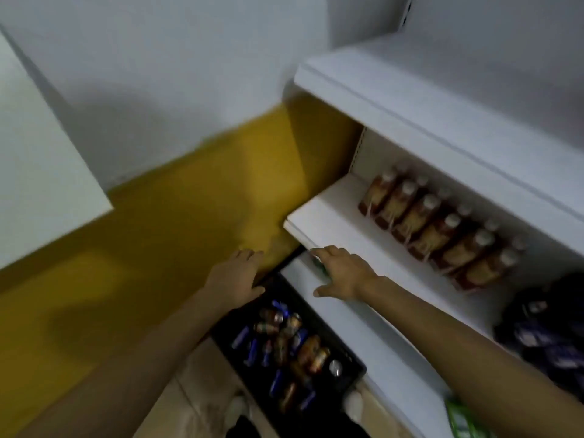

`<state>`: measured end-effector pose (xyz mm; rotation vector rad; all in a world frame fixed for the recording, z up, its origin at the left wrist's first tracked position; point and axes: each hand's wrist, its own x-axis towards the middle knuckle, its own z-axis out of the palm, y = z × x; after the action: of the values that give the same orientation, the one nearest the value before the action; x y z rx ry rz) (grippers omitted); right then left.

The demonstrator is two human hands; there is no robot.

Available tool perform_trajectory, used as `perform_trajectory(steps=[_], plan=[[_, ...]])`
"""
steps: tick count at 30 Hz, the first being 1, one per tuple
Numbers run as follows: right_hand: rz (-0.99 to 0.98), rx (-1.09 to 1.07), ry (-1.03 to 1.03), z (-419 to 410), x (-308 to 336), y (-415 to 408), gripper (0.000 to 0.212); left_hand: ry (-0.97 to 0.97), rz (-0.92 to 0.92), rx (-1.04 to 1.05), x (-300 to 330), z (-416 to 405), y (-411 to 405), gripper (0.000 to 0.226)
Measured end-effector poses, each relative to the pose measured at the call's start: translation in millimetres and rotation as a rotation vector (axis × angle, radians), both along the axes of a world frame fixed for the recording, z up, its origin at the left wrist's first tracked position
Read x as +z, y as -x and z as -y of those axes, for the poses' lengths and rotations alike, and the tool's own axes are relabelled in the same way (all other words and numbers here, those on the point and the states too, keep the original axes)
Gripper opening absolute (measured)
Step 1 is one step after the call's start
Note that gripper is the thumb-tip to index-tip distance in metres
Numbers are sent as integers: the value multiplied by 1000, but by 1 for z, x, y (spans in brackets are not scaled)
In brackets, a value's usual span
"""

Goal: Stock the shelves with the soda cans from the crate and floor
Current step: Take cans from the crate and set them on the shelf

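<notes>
A black crate (355, 373) stands on the floor below me, holding several blue and orange soda cans (286, 338) lying loose. My left hand (235, 278) hovers over the crate's far end with its fingers straight and nothing in it. My right hand (343, 273) reaches to the front edge of the white middle shelf (328, 221). Its fingers curl round a small green can (320, 266), mostly hidden under them. The picture is blurred by motion.
A row of brown bottles with white caps (426, 224) fills the back of the middle shelf. Dark blue packages (551, 330) sit at the right on the lower shelf (388, 352). A green pack (461, 418) shows at the bottom. A yellow and white wall lies to the left.
</notes>
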<state>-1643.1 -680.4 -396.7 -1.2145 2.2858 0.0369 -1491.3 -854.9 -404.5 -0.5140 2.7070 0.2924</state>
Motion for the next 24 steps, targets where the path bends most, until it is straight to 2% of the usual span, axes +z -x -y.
perform_trajectory(steps=[4,7,11,15,20,24], plan=[[146,-97,-174,-48,-74,-6,94,-108,167,-33,-76,-21,-18,77],[207,-165,-273,-72,-127,-10,87,-172,290,-21,-131,-34,-29,74],[312,-280,-362,-95,-206,-22,75,-360,391,52,-212,-54,-43,74],[496,-396,-424,-108,-303,-41,67,-618,371,287,-318,-77,-49,70],[631,-585,-476,-108,-451,-69,70,-787,369,642,-463,-98,-49,68],[662,-727,-397,-81,-551,-84,54,-825,374,769,-577,-97,-41,53]])
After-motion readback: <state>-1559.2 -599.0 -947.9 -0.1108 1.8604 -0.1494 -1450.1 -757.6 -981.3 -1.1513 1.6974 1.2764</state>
